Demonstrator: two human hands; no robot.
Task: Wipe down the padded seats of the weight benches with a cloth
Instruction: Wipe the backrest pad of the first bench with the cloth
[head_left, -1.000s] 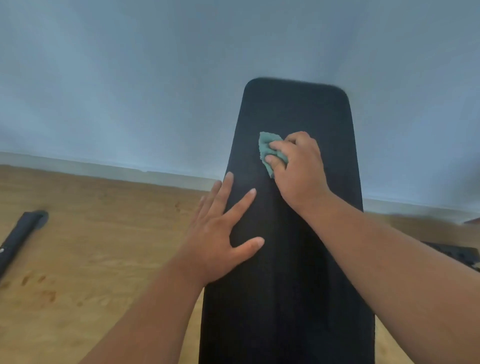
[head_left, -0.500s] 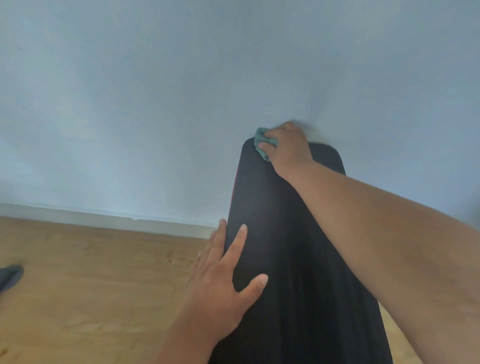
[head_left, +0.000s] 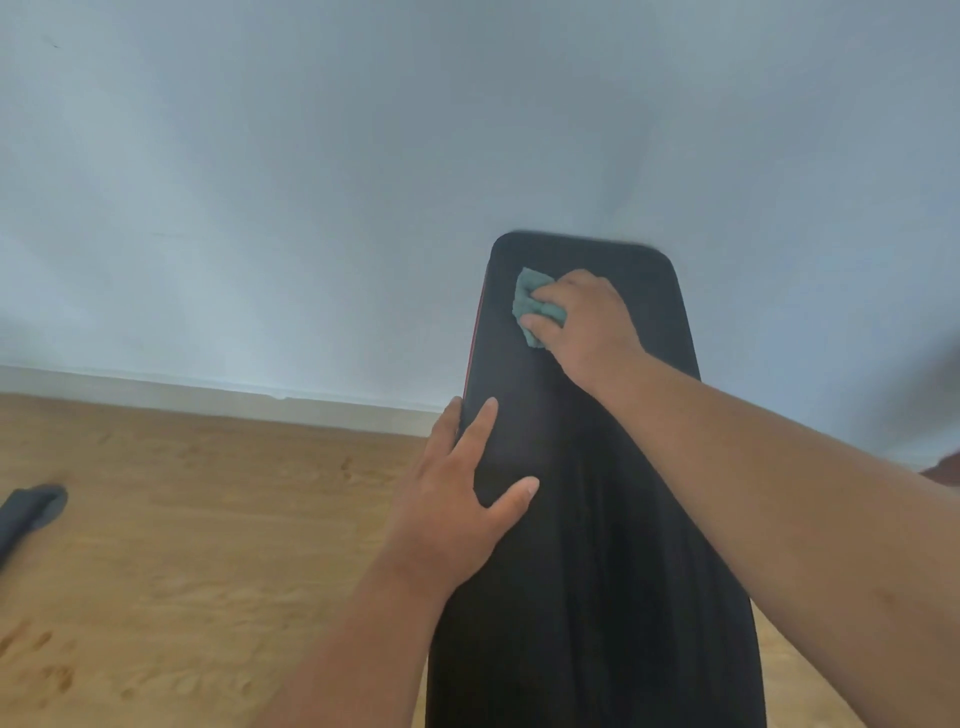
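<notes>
I judge the teal cloth (head_left: 535, 304) light and soft, easy to bunch, so it is best held crumpled under the fingers. My right hand (head_left: 582, 322) pinches it against the padded seat (head_left: 597, 519) near the far left corner, arm stretched forward. My left hand (head_left: 457, 499) lies spread flat on the seat's left edge, bracing.

Wooden floor (head_left: 182, 545), pale wall (head_left: 311, 182), white skirting board (head_left: 208, 392), dark object (head_left: 28, 512) at left edge.
</notes>
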